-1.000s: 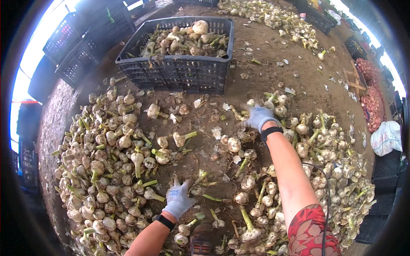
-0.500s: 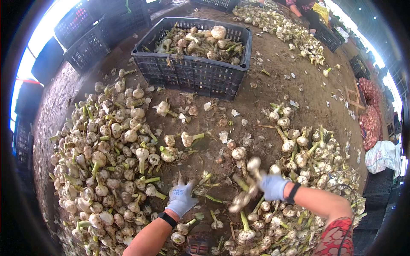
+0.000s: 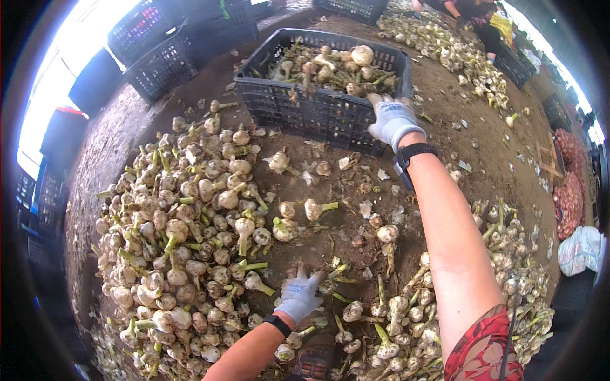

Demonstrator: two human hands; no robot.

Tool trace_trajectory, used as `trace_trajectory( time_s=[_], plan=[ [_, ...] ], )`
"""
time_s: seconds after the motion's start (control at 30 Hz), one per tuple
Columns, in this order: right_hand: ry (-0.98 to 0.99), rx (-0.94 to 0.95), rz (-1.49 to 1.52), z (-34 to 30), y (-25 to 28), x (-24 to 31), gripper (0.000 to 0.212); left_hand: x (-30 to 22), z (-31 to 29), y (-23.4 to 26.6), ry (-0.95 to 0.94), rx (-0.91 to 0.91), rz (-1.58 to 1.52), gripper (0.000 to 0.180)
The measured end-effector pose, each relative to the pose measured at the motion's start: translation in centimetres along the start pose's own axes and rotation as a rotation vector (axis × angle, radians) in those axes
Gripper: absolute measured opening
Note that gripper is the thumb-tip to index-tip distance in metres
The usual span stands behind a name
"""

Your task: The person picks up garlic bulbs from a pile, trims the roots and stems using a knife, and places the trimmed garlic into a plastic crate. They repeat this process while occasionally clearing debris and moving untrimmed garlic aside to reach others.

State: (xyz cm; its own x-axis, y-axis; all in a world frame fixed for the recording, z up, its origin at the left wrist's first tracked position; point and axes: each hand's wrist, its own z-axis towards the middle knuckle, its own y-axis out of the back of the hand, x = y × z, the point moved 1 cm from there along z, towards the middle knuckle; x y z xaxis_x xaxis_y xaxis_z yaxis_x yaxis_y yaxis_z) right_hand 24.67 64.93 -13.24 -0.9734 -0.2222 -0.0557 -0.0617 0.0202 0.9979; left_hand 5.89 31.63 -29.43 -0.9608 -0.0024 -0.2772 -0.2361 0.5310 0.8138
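My left hand (image 3: 300, 296), in a pale glove, rests low over the soil with its fingers spread. It holds nothing; trimmed garlic with green stems (image 3: 334, 279) lies just past its fingertips. My right arm reaches far forward, and its gloved right hand (image 3: 393, 122) is closed over the near right corner of a black plastic crate (image 3: 305, 111). Inside the crate are garlic bulbs (image 3: 330, 66) with short stems and roots. A broad heap of garlic (image 3: 184, 241) spreads on the left. Another garlic pile (image 3: 413, 317) lies at the right, partly hidden by my right forearm.
Stacked dark crates (image 3: 162, 63) stand at the far left. Farther back at the right, another person (image 3: 486, 25) is beside more garlic (image 3: 451, 54). Red net sacks (image 3: 570, 184) and a white sack (image 3: 579, 251) line the right side. Loose bulbs and skins dot the dirt floor.
My right hand has gone from the blurred garlic bulbs at the lower right forward to the crate's corner. The left hand stays low, fingers spread. The whole view has shifted slightly.
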Motion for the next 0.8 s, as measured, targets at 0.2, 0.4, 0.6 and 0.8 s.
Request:
trace_trajectory(
  time_s=[0.2,0.4,0.6,0.8],
  plan=[
    [0.065,0.032,-0.094,0.0,1.1,2.3,0.025,0.8,-0.4,-0.2,-0.051,-0.032,0.04,0.071],
    [0.039,0.135,0.053,-5.9,0.7,0.3,0.028,0.0,-0.7,-0.7,-0.068,-0.142,0.047,0.074],
    [0.052,0.138,0.12,-17.6,-0.6,-3.6,0.024,0.4,-1.2,-0.9,0.009,-0.105,-0.122,0.074],
    [0.131,0.105,0.129,-23.9,-1.0,-5.0,0.031,-1.9,-5.6,-0.5,-0.224,-0.472,-0.39,0.064]
  ],
)
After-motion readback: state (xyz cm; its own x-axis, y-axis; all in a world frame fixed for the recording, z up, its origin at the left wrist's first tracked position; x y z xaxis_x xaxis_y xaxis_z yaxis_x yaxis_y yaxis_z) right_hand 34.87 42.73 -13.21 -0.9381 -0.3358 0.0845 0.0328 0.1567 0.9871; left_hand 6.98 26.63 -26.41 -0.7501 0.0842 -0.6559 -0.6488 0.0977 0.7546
